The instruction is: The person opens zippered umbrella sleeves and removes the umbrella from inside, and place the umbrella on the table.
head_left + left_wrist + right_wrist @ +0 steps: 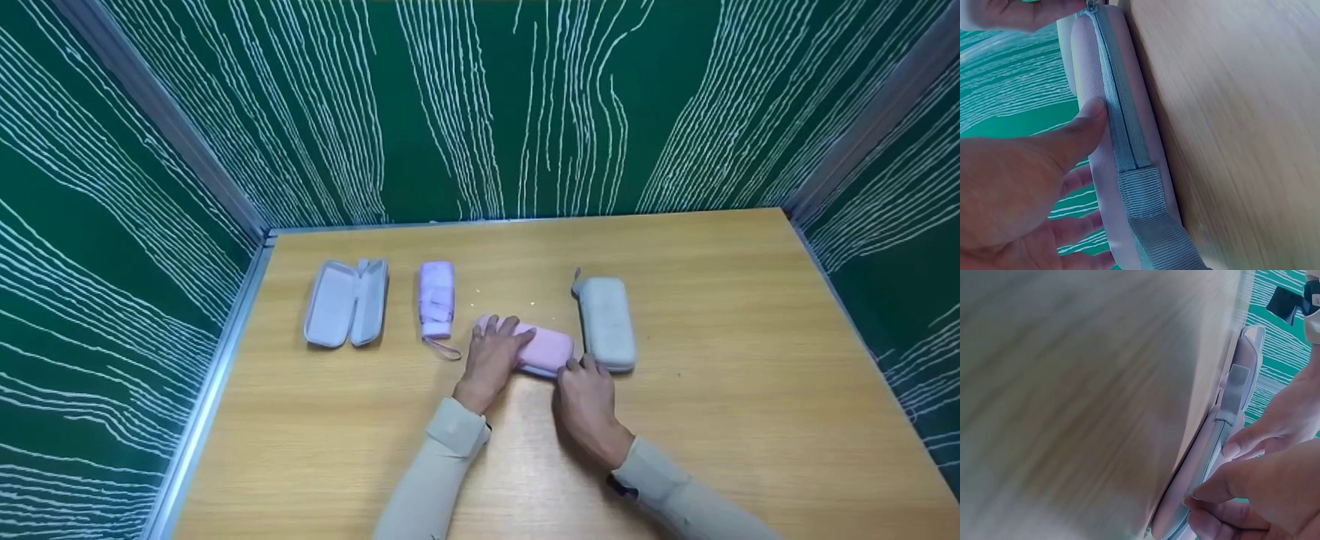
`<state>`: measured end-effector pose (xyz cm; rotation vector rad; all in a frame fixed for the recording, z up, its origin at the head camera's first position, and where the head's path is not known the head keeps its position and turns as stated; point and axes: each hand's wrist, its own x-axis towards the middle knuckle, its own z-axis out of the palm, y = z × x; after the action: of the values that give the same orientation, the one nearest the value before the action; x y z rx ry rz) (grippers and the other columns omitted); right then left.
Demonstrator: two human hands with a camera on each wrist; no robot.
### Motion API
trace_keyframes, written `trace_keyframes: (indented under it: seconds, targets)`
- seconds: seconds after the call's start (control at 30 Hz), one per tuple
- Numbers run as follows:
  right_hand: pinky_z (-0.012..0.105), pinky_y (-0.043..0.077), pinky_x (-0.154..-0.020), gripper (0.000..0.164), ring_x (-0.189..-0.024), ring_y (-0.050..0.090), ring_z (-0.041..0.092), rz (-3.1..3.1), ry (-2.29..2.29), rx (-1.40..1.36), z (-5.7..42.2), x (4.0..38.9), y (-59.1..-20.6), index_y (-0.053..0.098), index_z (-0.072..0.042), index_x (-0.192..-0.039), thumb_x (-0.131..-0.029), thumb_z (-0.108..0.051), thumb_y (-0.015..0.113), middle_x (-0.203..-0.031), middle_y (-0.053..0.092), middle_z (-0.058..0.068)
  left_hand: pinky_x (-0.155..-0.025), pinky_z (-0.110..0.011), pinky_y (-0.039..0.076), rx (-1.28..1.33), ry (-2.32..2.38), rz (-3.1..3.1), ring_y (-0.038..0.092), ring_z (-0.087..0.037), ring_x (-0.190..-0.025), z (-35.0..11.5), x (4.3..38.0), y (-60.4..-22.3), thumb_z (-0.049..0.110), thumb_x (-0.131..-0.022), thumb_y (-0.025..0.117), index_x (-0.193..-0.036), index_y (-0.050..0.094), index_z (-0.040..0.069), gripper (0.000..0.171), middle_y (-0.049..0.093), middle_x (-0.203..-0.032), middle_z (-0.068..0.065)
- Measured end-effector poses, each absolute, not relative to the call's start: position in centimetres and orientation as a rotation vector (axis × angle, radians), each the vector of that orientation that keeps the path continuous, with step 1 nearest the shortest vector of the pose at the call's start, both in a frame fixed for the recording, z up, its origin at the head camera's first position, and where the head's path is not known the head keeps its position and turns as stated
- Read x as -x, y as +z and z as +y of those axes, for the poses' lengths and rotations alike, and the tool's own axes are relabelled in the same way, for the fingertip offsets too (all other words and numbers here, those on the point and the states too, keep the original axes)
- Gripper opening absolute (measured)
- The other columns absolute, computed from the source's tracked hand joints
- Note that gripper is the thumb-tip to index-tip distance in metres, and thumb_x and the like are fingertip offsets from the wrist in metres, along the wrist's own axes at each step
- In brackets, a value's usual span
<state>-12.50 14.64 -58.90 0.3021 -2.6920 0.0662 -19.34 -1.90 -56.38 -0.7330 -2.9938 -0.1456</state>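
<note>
A pink zippered case (pixel 547 349) lies closed on the table, its grey zipper (pixel 1120 107) running along the near side. My left hand (pixel 491 358) holds the case's left part, fingers spread over the top; the left wrist view shows the thumb (pixel 1092 118) against the side just above the zipper. At the right end, my right hand (pixel 589 394) pinches the zipper pull, mostly hidden by the fingers in the right wrist view. A grey fabric strap (pixel 1159 236) sits at the zipper's left end.
A closed grey case (pixel 609 322) lies right beside my right hand. To the left are a folded lilac umbrella (pixel 436 296) with a wrist loop and an open grey case (pixel 330 307). Green walls with white lines border the wooden table (pixel 720 420).
</note>
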Motion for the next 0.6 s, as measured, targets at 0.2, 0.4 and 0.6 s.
trace_keyframes:
  seconds: [0.2, 0.4, 0.6]
  targets:
    - [0.041, 0.052, -0.065, 0.005, -0.078, 0.059, 0.03, -2.75, 0.051, -0.282, 14.4, 12.51, -58.62, 0.073, -0.002, -0.076, -0.074, 0.001, 0.077, -0.078, 0.068, 0.01, -0.102, -0.052, 0.053, 0.697, -0.107, -2.973, 0.058, -0.033, -0.132, -1.66, 19.05, -56.44, 0.029, -0.093, 0.076, -0.139, 0.07, 0.034, 0.047, 0.063, -0.142, -0.003]
    - [0.041, 0.051, -0.061, 0.006, -0.075, 0.059, 0.03, -2.717, 0.044, -0.288, 14.01, 12.72, -58.92, 0.073, -0.002, -0.074, -0.073, 0.0, 0.078, -0.075, 0.067, 0.011, -0.1, -0.051, 0.053, 0.671, -0.045, -2.928, 0.058, -0.033, -0.129, -1.44, 18.85, -56.82, 0.032, -0.092, 0.076, -0.137, 0.07, 0.036, 0.046, 0.063, -0.139, -0.002]
    - [0.04, 0.05, -0.06, 0.007, -0.075, 0.06, 0.029, -2.668, 0.016, -0.292, 13.68, 13.0, -59.51, 0.072, -0.004, -0.07, -0.074, 0.0, 0.076, -0.071, 0.066, 0.01, -0.099, -0.052, 0.054, 0.656, -0.029, -2.904, 0.059, -0.033, -0.128, -1.53, 18.41, -56.95, 0.031, -0.093, 0.075, -0.138, 0.07, 0.035, 0.045, 0.063, -0.139, -0.003]
